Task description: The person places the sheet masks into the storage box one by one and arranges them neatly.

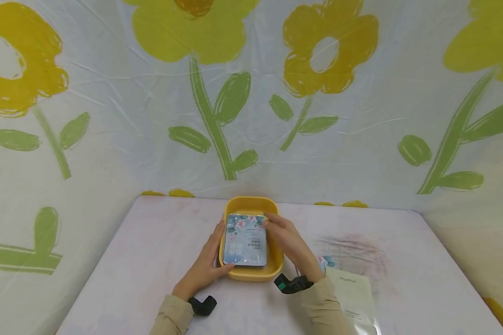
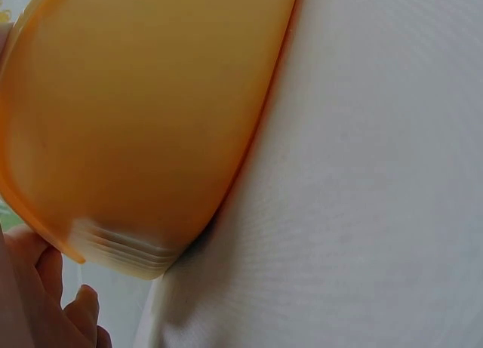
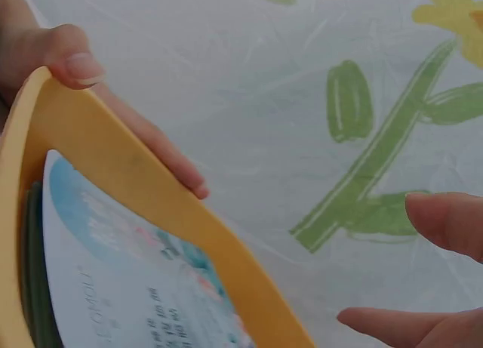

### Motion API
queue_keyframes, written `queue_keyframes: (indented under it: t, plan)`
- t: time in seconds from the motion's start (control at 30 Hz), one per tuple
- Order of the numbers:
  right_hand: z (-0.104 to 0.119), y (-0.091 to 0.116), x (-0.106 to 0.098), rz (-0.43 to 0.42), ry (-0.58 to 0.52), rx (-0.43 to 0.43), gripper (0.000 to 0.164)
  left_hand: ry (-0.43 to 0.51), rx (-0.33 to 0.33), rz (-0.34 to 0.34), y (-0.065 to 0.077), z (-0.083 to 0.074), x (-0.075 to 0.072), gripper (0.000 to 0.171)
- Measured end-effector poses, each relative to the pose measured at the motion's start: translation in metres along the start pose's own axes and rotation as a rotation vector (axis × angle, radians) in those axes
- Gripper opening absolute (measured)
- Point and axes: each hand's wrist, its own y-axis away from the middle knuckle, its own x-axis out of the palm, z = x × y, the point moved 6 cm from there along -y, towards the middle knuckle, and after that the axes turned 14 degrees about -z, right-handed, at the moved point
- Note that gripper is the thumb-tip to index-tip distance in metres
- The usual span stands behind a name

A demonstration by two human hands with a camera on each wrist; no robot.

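A yellow plastic basin stands on the table, and a blue-and-white floral sachet lies on top of a stack inside it. Dark green edges of other packets show beneath that sachet in the right wrist view. My left hand grips the basin's left side, its thumb on the near rim and its fingers along the outer wall. Over the basin's right side hovers my right hand, close to the sachet's upper right. In the right wrist view its thumb and a finger are spread, with nothing between them.
A pale green packet lies on the table beside my right forearm. Part of another floral packet shows behind my right wrist. A flower-printed cloth hangs behind the table and at both sides.
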Motion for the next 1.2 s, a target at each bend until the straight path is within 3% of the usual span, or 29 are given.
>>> queue_keyframes:
  t: [0.37, 0.63, 0.9, 1.1, 1.2]
  plan:
    - [0.025, 0.013, -0.048, -0.019, -0.073, -0.096, 0.054, -0.016, -0.015, 0.012, -0.001, 0.001, 0.000, 0.105]
    - [0.029, 0.029, -0.098, -0.091, 0.009, -0.219, 0.046, -0.009, -0.009, 0.008, -0.001, 0.001, 0.001, 0.106]
    - [0.029, 0.054, -0.142, -0.157, 0.406, -0.287, 0.041, 0.000, 0.021, -0.002, -0.001, 0.004, 0.002, 0.106]
    - [0.016, 0.068, -0.175, -0.247, 0.646, -0.210, 0.050, -0.006, 0.001, 0.002, 0.000, 0.005, 0.002, 0.107]
    - [0.004, 0.072, -0.190, -0.235, 0.783, -0.132, 0.059, -0.007, -0.003, 0.005, 0.000, 0.004, 0.001, 0.108]
